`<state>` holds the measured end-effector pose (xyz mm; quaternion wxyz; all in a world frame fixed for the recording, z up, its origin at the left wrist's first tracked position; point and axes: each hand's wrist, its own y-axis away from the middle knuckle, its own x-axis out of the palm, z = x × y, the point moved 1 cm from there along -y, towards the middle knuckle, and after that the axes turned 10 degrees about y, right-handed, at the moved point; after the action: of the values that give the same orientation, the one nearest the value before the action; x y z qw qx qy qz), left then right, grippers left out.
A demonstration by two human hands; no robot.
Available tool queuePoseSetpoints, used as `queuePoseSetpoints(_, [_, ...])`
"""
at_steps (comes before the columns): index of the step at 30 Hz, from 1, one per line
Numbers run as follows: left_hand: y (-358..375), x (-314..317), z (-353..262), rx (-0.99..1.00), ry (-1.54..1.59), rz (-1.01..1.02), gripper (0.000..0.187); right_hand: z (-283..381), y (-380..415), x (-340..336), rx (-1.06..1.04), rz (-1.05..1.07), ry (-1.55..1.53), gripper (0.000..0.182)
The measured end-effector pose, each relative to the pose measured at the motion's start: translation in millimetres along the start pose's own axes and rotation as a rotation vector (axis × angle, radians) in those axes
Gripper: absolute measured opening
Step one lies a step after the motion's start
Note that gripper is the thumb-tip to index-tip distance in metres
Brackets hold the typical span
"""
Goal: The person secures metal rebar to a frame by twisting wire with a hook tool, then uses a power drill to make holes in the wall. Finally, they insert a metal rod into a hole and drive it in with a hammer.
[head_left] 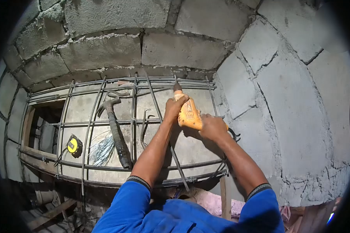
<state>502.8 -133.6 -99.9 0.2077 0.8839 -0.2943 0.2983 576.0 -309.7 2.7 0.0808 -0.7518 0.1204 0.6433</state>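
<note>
An orange power drill [189, 113] is held in both hands, its dark chuck [177, 86] pointing at the base of the block wall. My left hand [175, 108] is wrapped round the front of the drill body, behind the chuck. My right hand [214, 127] grips the rear, where the handle is mostly covered by the fingers. Beneath the drill lies a grid of steel rebar [147, 123] over a pale board. A claw hammer [116, 130] with a dark wrapped handle rests on the bars left of my left arm, beside a bent metal rod [144, 127].
A yellow and black tape measure [74, 146] and a bundle of tie wire [102, 150] lie on the left. A wood-framed opening [46, 126] is at the far left. Block walls [101, 52] rise behind, with another wall [295, 112] close on the right.
</note>
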Motion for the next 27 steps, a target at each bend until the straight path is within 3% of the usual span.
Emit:
queuePoseSetpoints(3, [0, 5, -3, 0.091, 0.006, -0.071, 0.043, -3, -12, 4, -0.015, -0.021, 0.010, 0.036])
queuePoseSetpoints(9, [-30, -6, -11, 0.078, 0.062, -0.071, 0.047, 6, -36, 2, 0.024, 0.016, 0.011, 0.033])
queuePoseSetpoints(19, [-32, 3, 0, 0.032, 0.018, -0.081, 0.044, -9, -36, 3, 0.005, -0.016, 0.018, 0.031])
queuePoseSetpoints(21, [-32, 0, -3, -0.061, 0.107, -0.013, 0.043, -8, -29, -3, -0.004, -0.024, 0.014, 0.030])
queuePoseSetpoints(27, [32, 16, -25, -0.174, 0.072, 0.010, 0.043, 4, 22, -53, -0.016, 0.007, -0.051, 0.039])
